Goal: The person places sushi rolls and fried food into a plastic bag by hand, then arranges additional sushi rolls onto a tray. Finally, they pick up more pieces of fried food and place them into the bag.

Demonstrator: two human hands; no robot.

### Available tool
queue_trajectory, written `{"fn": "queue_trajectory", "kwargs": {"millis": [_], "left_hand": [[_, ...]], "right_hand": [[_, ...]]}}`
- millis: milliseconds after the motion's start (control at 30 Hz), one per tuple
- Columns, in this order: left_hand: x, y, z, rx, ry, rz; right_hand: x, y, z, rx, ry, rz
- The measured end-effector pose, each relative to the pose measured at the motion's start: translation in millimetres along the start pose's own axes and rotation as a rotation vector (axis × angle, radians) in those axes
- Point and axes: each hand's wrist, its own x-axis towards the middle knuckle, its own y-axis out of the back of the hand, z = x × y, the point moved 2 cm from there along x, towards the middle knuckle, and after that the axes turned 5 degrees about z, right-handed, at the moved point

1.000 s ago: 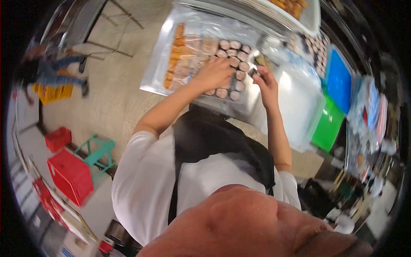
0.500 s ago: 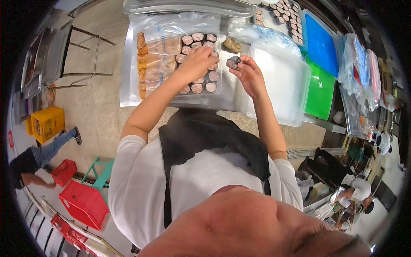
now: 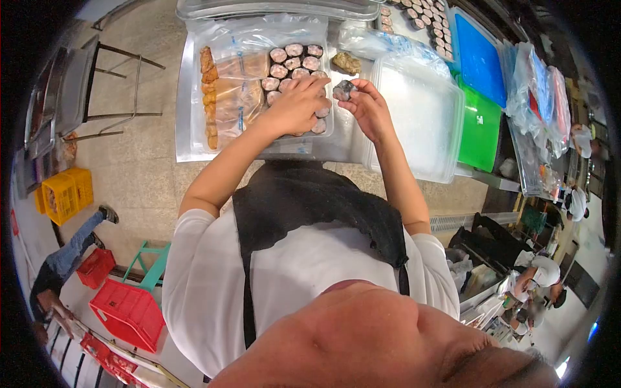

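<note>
My right hand (image 3: 369, 107) pinches a dark round roll slice (image 3: 342, 90) just above the metal table (image 3: 183, 110). My left hand (image 3: 294, 103) lies with fingers spread on the sliced rolls (image 3: 291, 61) packed in rows inside a clear plastic bag (image 3: 259, 32). The left fingertips reach toward the held slice, close to touching it. Orange fried pieces (image 3: 208, 97) line the bag's left side.
A lidded clear tub (image 3: 420, 119) sits right of my hands, with blue (image 3: 479, 58) and green (image 3: 482, 129) boards beyond. More roll slices (image 3: 427, 16) lie at the top. Red crates (image 3: 126, 310), a teal stool (image 3: 149, 262), yellow crate (image 3: 61, 194) and another person's leg (image 3: 74, 246) are on the floor.
The view steadied and shifted so the table sits higher. My right hand lifted a roll slice clear of the bag and brought it toward my left hand, which stayed on the rolls.
</note>
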Motion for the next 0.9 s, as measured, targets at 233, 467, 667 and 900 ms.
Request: {"fn": "queue_trajectory", "kwargs": {"millis": [233,467,667,900], "left_hand": [[-0.5,-3.8,-2.6,0.035,0.065,-0.004],[-0.6,1.4,-10.6,0.035,0.048,-0.102],[2.4,-3.1,-18.0,0.005,-0.002,-0.111],[-14.5,7.1,-46.5,-0.434,0.223,0.177]], "right_hand": [[-3.4,-12.4,3.5,-0.060,0.037,0.018],[-6.6,-12.1,3.2,-0.067,0.041,0.047],[-10.3,-13.4,-1.6,-0.059,0.074,0.102],[-17.2,-19.0,2.7,-0.718,0.263,-0.031]]}}
